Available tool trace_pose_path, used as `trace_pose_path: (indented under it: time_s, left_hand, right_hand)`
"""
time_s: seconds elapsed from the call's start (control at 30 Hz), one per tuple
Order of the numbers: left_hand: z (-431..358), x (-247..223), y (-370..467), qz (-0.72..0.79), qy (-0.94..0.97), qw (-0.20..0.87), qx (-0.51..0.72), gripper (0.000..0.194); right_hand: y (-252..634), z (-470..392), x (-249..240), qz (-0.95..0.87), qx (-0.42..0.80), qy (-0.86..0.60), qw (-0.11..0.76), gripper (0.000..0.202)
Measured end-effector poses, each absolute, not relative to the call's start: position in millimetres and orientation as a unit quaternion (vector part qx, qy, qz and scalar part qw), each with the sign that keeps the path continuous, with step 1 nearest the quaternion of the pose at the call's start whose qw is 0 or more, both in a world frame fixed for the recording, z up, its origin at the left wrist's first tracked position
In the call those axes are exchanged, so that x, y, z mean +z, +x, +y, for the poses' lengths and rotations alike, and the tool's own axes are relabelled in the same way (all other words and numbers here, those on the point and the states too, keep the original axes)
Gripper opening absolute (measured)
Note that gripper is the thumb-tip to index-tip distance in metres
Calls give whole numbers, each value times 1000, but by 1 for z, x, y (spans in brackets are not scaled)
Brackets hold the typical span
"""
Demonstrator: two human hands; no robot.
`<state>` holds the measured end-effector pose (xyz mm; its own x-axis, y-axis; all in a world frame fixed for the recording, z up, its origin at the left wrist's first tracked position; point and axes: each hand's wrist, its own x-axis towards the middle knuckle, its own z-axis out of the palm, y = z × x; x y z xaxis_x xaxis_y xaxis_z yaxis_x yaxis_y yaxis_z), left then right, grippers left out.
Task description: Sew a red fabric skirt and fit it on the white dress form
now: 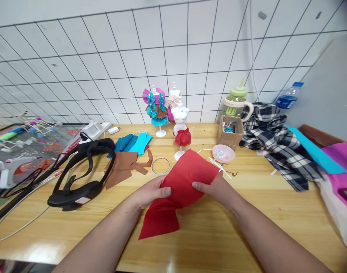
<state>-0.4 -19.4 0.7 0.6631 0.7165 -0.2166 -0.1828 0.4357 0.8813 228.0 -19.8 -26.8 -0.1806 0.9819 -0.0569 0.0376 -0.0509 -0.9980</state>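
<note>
Head view: left hand (150, 193) and right hand (216, 189) pinch red fabric (179, 189) edges over bare table (247, 227)

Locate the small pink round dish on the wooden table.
The small pink round dish sits right of centre in the head view, just in front of the open cardboard box, beyond the red fabric sheet.

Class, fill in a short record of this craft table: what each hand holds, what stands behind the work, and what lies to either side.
left hand: left hand grips the red sheet at its left edge
right hand: right hand grips the same sheet at its right edge
behind: white mannequin in a red skirt; pink dish; cardboard box
left side: black headset; brown pieces
right side: plaid cloth
surface: wooden table
</note>
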Motion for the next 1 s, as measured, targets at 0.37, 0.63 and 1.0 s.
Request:
trace_pose_path:
  time_s: [0.37, 0.63, 1.0]
  left_hand:
    - [-16, -4, -1, 338, 396, 809, 272, 34]
    - [-12, -29, 10, 272, 302, 849, 338, 42]
    - [-18, -16, 9, 376, 478, 741, 283, 49]
  right_hand:
    - [221, -33, -10, -392, 664, -430, 469, 39]
    - [227, -20, -10, -348, 666, -418, 510, 53]
    - [227, -18, -22, -537, 482, -532, 444, 45]
